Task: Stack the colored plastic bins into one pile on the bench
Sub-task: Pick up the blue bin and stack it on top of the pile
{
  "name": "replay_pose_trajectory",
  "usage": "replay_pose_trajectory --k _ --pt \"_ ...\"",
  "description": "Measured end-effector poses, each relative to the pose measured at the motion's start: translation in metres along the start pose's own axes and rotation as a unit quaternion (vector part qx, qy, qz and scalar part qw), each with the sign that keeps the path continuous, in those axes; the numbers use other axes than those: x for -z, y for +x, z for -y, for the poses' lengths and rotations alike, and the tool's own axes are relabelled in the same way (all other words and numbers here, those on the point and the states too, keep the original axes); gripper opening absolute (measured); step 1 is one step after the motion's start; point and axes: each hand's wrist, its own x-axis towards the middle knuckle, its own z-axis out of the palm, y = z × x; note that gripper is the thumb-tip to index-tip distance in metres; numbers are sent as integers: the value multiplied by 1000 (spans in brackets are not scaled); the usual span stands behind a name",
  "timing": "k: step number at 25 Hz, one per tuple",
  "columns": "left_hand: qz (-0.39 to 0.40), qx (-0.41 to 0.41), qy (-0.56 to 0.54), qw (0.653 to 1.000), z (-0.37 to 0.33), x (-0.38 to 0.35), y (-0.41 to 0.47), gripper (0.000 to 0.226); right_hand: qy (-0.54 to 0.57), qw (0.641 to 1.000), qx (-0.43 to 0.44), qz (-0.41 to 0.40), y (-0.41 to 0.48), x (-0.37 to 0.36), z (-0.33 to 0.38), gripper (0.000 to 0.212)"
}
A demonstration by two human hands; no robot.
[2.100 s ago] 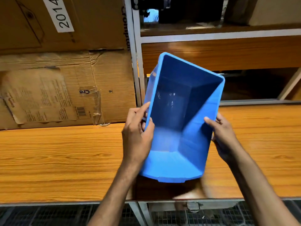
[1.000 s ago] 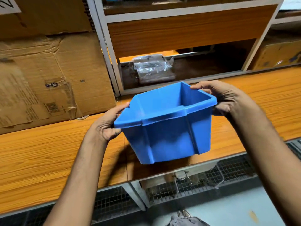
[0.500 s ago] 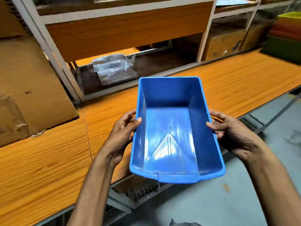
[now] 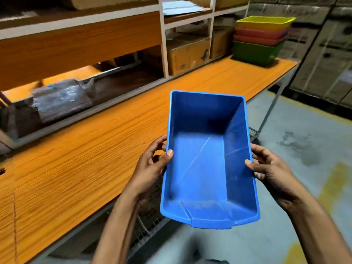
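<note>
The blue bin [image 4: 202, 168] is in the air, mouth up, just off the front edge of the bench [image 4: 95, 149] and partly over the floor [image 4: 304, 149]. The left hand [image 4: 150, 168] grips its left wall, with the thumb hooked over the rim and the fingers curled outside. The right hand [image 4: 270, 170] grips the right wall the same way. The pile [image 4: 261, 40] sits well apart at the bench's far right end, close to that edge, with a yellow bin [image 4: 264, 21] on top. The hold is only on thin, smooth walls near the bin's near end, so the far end may dip or the plastic may slip and drop. If the bin is lowered skewed, or turned the wrong way round, it would likely catch on the yellow rim and sit crooked. A hard push down there could nudge the whole pile toward the bench end and off it.
</note>
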Motion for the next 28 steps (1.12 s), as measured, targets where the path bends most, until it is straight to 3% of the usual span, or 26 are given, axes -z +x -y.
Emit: replay_pose_trajectory --k 4,12,18,24,28 --pt "47 -39 38 997 19 -82 33 40 11 997 25 -69 4 79 1 41" --pt "142 2 112 984 47 -206 116 67 84 980 2 -181 26 193 -21 40" --pt "227 68 64 969 67 -303 207 39 110 956 -32 -270 74 266 -15 36" --pt "274 137 83 948 66 -407 317 31 176 924 -75 -331 136 332 12 35" --pt "308 136 122 934 67 -463 365 45 152 908 -86 -380 168 370 19 51"
